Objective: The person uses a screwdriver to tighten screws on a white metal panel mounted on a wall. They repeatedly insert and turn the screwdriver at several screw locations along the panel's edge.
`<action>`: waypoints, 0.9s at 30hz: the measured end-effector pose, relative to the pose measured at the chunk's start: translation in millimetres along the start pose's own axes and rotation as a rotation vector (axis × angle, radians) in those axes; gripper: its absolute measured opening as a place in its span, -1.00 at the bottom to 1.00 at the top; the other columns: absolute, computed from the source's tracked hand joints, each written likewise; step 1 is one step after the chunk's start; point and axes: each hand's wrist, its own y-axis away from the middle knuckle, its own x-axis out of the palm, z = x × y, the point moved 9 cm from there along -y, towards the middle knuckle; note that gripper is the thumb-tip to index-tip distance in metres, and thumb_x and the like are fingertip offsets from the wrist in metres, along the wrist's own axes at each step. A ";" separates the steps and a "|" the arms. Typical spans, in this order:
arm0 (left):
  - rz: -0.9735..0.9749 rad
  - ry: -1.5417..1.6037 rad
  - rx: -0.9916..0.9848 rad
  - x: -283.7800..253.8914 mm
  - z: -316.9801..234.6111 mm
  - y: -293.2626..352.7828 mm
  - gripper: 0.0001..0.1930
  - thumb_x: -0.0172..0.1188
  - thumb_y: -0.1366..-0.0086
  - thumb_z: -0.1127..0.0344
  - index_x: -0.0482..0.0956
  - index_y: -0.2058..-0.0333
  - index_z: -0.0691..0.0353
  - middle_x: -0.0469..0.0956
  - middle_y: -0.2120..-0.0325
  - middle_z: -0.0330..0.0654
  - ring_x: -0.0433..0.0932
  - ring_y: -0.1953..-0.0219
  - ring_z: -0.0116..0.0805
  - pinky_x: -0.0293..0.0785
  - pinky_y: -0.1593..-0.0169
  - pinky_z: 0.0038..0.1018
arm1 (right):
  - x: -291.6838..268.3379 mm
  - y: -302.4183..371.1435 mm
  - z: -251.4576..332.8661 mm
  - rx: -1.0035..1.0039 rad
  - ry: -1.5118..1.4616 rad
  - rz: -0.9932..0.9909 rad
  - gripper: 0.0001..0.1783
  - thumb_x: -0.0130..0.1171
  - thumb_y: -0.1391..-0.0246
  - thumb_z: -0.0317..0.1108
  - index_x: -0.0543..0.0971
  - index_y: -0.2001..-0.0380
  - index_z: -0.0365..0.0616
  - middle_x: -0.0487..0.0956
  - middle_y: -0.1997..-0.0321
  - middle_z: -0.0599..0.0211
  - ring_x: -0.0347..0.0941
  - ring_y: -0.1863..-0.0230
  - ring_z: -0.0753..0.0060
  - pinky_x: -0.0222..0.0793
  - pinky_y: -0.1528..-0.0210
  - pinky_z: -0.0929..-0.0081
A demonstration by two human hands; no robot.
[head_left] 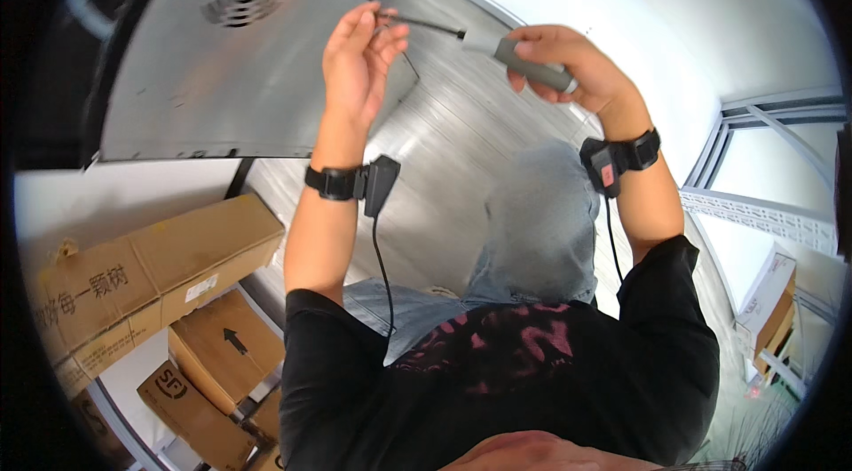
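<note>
While the right hand (577, 58) curled closely around a grey tool (508, 52) at the upper centre of the frame, the left hand (357, 63) pinched a thin dark rod (426, 24) by the tool's tip, other fingers loose.

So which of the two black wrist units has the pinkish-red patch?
The right wrist unit, worn on the arm whose right grip is round the grey handle. The left wrist unit shows only black casing, no coloured patch.

Open room over grey floor (430, 120), metal cabinet (213, 85) blocking left; white wall (661, 23) right
</note>
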 end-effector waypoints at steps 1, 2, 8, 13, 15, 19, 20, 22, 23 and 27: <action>-0.001 -0.037 -0.030 5.4 21.8 -14.6 -0.81 -0.04 -0.36 0.37 0.43 0.12 0.30 0.52 0.22 -0.04 0.57 0.28 -0.27 0.54 0.23 -0.43 | -25.4 -3.6 -14.5 0.014 -0.021 0.022 -0.57 0.08 -0.08 -0.12 0.52 0.19 -0.32 0.58 0.54 0.33 0.29 0.78 0.74 0.02 0.84 0.80; -0.001 -0.083 -0.050 10.5 41.8 -30.6 -0.81 -0.03 -0.36 0.38 0.45 0.13 0.31 0.53 0.24 -0.05 0.56 0.29 -0.29 0.54 0.23 -0.44 | -51.0 -9.4 -29.5 0.015 -0.044 0.050 -0.57 0.08 -0.08 -0.11 0.52 0.20 -0.32 0.58 0.55 0.32 0.28 0.80 0.73 0.01 0.85 0.80; 0.051 -0.351 -0.241 47.0 197.1 -101.7 -0.83 0.05 -0.32 0.38 0.55 0.20 0.30 0.59 0.32 -0.16 0.54 0.32 -0.45 0.46 0.20 -0.54 | -193.9 -14.6 -159.1 0.142 -0.305 0.020 -0.59 0.06 -0.08 -0.12 0.50 0.28 -0.33 0.53 0.63 0.27 0.23 0.84 0.69 0.00 0.86 0.77; 0.032 -0.528 -0.408 64.7 306.8 -135.2 -0.85 0.10 -0.29 0.39 0.59 0.22 0.27 0.60 0.34 -0.23 0.51 0.32 -0.53 0.41 0.20 -0.59 | -261.6 14.8 -253.4 0.265 -0.538 -0.126 -0.61 0.04 -0.08 -0.14 0.49 0.24 -0.31 0.53 0.59 0.26 0.27 0.77 0.68 0.08 0.78 0.77; 0.062 -0.674 -0.394 67.1 332.4 -153.0 -0.85 0.14 -0.26 0.39 0.62 0.24 0.26 0.61 0.35 -0.25 0.49 0.33 -0.56 0.39 0.23 -0.62 | -275.8 19.5 -273.9 0.304 -0.602 -0.195 -0.66 0.05 -0.08 -0.17 0.48 0.25 -0.25 0.53 0.57 0.27 0.31 0.74 0.66 0.09 0.78 0.74; 0.133 -0.961 -0.299 69.1 385.0 -181.0 -0.89 0.23 -0.18 0.40 0.67 0.31 0.22 0.61 0.45 -0.28 0.46 0.43 -0.57 0.39 0.33 -0.63 | -298.2 24.6 -307.2 0.336 -0.652 -0.345 -0.75 0.05 -0.09 -0.20 0.45 0.29 -0.15 0.54 0.56 0.27 0.34 0.71 0.64 0.11 0.76 0.73; 0.139 -1.006 -0.266 72.0 394.3 -185.1 -0.89 0.25 -0.16 0.40 0.68 0.33 0.20 0.61 0.48 -0.29 0.45 0.47 -0.57 0.39 0.36 -0.62 | -300.9 23.8 -311.4 0.322 -0.671 -0.359 -0.75 0.06 -0.09 -0.20 0.45 0.28 -0.15 0.54 0.56 0.27 0.34 0.70 0.64 0.11 0.76 0.73; 0.143 -1.082 -0.195 73.5 406.2 -189.7 -0.89 0.26 -0.13 0.41 0.68 0.34 0.20 0.61 0.51 -0.26 0.48 0.49 -0.54 0.41 0.38 -0.61 | -302.2 21.8 -318.1 0.297 -0.708 -0.383 -0.76 0.06 -0.09 -0.21 0.45 0.28 -0.14 0.54 0.56 0.27 0.35 0.70 0.64 0.12 0.76 0.73; 0.144 -1.111 -0.173 74.2 411.8 -190.7 -0.89 0.26 -0.12 0.42 0.68 0.34 0.21 0.61 0.51 -0.25 0.49 0.49 -0.53 0.41 0.38 -0.60 | -302.1 22.1 -321.9 0.310 -0.720 -0.386 -0.76 0.07 -0.08 -0.21 0.46 0.28 -0.13 0.54 0.56 0.28 0.35 0.70 0.64 0.13 0.74 0.72; 0.203 -1.176 -0.035 77.4 420.1 -192.3 -0.87 0.28 -0.08 0.44 0.67 0.34 0.20 0.59 0.52 -0.21 0.52 0.50 -0.46 0.43 0.39 -0.56 | -306.2 25.7 -324.1 0.310 -0.688 -0.405 -0.73 0.03 -0.10 -0.19 0.44 0.26 -0.17 0.53 0.54 0.27 0.34 0.68 0.64 0.16 0.72 0.73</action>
